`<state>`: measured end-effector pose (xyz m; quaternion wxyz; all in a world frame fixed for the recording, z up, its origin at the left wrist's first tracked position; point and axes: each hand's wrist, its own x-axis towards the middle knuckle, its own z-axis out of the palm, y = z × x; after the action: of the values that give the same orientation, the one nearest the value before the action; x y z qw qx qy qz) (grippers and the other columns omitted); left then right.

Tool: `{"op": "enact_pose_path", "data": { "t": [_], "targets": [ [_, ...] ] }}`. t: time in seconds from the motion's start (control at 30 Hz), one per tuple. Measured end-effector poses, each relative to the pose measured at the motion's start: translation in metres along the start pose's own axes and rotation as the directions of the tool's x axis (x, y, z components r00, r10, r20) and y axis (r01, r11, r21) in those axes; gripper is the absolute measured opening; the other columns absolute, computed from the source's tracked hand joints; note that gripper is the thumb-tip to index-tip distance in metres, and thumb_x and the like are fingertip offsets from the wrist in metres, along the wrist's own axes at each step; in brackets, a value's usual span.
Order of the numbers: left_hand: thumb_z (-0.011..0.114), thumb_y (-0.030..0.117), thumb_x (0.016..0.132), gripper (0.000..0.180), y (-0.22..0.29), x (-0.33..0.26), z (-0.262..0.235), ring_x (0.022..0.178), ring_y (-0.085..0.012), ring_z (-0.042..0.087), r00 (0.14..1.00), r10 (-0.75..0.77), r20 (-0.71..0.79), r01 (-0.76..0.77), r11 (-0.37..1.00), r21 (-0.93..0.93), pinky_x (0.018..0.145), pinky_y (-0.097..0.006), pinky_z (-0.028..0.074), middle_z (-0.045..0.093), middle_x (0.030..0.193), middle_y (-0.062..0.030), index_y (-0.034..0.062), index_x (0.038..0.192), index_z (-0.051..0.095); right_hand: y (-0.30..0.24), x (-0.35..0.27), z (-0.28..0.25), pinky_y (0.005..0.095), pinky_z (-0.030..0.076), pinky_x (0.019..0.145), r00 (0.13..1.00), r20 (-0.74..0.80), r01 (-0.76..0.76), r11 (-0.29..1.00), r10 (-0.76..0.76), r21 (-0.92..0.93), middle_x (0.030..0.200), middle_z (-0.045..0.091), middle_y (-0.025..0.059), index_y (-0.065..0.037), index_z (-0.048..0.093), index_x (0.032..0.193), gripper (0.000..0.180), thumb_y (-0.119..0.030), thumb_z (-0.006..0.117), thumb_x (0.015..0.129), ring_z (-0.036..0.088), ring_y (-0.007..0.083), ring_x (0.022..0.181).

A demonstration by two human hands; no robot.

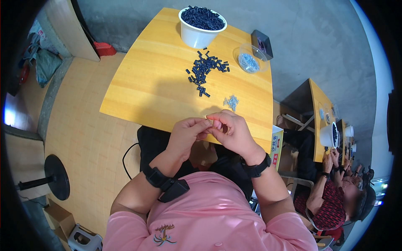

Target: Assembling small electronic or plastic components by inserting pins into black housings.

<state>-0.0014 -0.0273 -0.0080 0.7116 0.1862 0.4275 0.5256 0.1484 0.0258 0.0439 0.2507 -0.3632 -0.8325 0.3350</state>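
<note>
"Going left to right, where do I look first?"

"At the left hand, by the near edge of the desk. It bends inward, thumb and forefinger drawn in to meet the other hand."

"And what lies ahead of it?"

"Well beyond, a white bucket heaped with short black pieces. Between the bucket and the hands, more loose black pieces lie scattered, within an easy reach."

"Are the hands holding anything?"

"They're together, fingertips meeting, but I can't tell whether something sits between them; the fingers would hide it. For work that fine, I'd let the left hand steady while the right makes the small movements, using only light fingertip pressure."

"The right hand, then?"

"It curls in from the other side. Just ahead of it is a small heap of clear bits, and farther off to its right, a clear tub with more. I'd work a touch farther in from the edge, so anything dropped lands on the desk, and keep the right sleeve and wrist off that heap."
</note>
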Motion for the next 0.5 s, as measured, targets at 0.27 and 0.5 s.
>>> {"op": "enact_pose_path", "data": {
  "t": [0.27,0.5],
  "targets": [
    [0.060,0.015,0.086,0.016,0.021,0.008,-0.012,0.078,-0.0115,0.060,0.973,0.162,-0.166,-0.177,0.981,-0.083,0.074,-0.024,0.048,0.064,0.087,-0.0066,0.0003,0.094,0.062,0.029,0.058,-0.002,0.0313,0.045,0.054,0.985,-0.106,-0.151,0.982,0.138,-0.117,0.071,0.059,0.0146,0.001,0.063,0.080,0.011,-0.007,0.066,0.072,0.055,0.0257,0.058],
    [0.059,0.011,0.086,0.015,0.021,0.017,-0.027,0.080,-0.0125,0.061,0.951,0.246,-0.187,-0.253,0.967,-0.014,0.074,-0.024,0.049,0.065,0.089,-0.0078,-0.0008,0.095,0.061,0.045,0.110,0.013,0.0365,0.047,0.062,0.989,-0.123,-0.109,0.966,0.082,-0.233,0.076,0.059,0.0159,-0.001,0.064,0.079,0.009,-0.008,0.062,0.074,0.058,0.0305,0.068]
  ]
}}
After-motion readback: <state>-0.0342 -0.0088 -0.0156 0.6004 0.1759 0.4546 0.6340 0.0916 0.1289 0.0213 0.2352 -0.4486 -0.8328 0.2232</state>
